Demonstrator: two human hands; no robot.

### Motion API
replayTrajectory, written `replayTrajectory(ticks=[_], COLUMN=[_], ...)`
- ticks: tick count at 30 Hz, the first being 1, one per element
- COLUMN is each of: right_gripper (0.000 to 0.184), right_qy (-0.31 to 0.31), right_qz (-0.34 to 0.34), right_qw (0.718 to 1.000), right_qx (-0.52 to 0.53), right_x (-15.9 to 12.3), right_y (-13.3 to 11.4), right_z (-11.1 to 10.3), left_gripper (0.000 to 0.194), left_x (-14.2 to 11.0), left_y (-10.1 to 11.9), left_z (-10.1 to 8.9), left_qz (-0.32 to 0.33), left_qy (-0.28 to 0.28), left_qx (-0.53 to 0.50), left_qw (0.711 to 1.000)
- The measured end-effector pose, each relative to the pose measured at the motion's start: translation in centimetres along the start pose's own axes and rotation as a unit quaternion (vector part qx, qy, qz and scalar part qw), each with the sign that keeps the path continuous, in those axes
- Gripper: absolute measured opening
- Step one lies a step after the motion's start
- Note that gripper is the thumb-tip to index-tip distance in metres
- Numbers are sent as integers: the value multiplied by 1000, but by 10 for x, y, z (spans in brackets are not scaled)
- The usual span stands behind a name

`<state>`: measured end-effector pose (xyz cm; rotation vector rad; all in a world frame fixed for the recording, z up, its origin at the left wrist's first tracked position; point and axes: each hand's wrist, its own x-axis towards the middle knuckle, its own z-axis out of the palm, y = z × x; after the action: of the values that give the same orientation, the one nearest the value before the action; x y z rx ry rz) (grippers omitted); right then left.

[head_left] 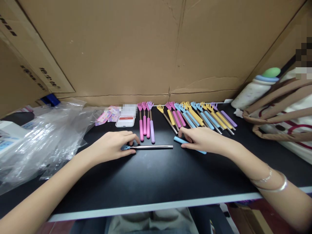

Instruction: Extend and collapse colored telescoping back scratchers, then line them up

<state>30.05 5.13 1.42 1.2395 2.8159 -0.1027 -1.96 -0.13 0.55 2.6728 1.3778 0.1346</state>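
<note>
My left hand (113,146) rests on the black table (151,175), its fingers pinching the blue claw end of a metal rod (152,147) that lies flat and points right. My right hand (203,139) lies over a blue handle (180,140), holding it against the table just right of the rod's free end. A small gap separates rod and handle. Behind my left hand lie three back scratchers with pink and purple handles (146,123). Behind my right hand is a row of several scratchers (197,117) in yellow, pink, blue and purple.
Crumpled clear plastic bags (46,136) cover the table's left side. A phone (125,121) and small pink cards (107,116) lie at the back. A beige bag (282,113) and a bottle (253,91) stand at right. Cardboard walls (136,48) close off the back.
</note>
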Motion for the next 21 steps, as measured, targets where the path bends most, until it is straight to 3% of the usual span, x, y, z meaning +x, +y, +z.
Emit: replayTrajectory(ticks=[8,21], right_gripper=[18,16], right_qy=[5,24], right_qz=[-6,-16], right_qw=[1000,998], right_qx=[-29,-53], right_x=[1,1], right_y=[-1,-5], right_z=[3,8], left_gripper=[20,21], left_x=[7,8], left_y=[6,5], left_z=[15,16], left_qz=[4,18], left_qy=[28,25], left_qx=[21,30], left_qw=[999,999])
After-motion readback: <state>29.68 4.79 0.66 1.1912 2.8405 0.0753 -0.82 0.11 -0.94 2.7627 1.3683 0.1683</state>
